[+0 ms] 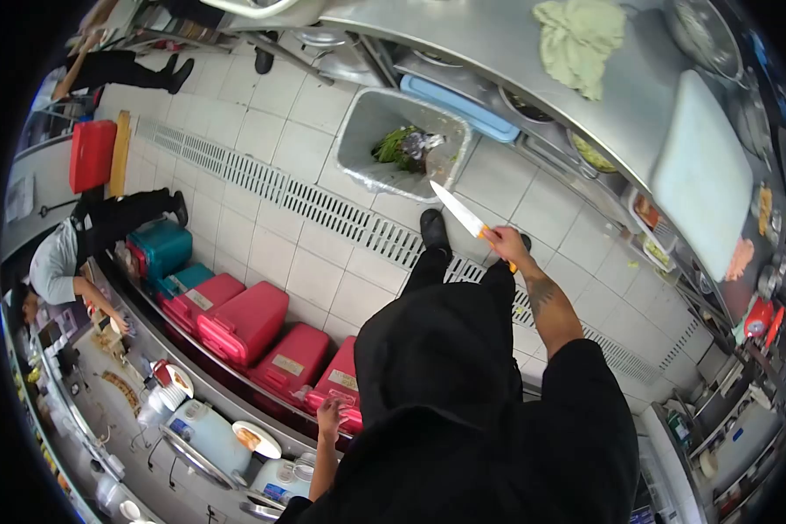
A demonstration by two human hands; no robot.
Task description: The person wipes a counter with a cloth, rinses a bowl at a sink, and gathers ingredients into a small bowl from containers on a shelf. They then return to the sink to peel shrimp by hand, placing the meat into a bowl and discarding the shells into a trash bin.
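My right hand (508, 245) is closed round the orange handle of a kitchen knife (459, 208). The blade points away from me, its tip close to the near rim of a grey bin (351, 131) that stands on the floor. Green leaves (398, 147) and other scraps lie inside the bin's liner. Low on the other side, my left hand (329, 417) is raised beside a pink lidded container (339, 377). Its fingers look curled together, perhaps around something clear, too small to make out.
A steel counter (489, 26) holds a cloth (578, 42) and a white cutting board (700, 175). Several bins line the left, below a counter with plates (257, 439). A person (57, 262) leans over that counter. A drain grate (279, 194) crosses the tiled floor.
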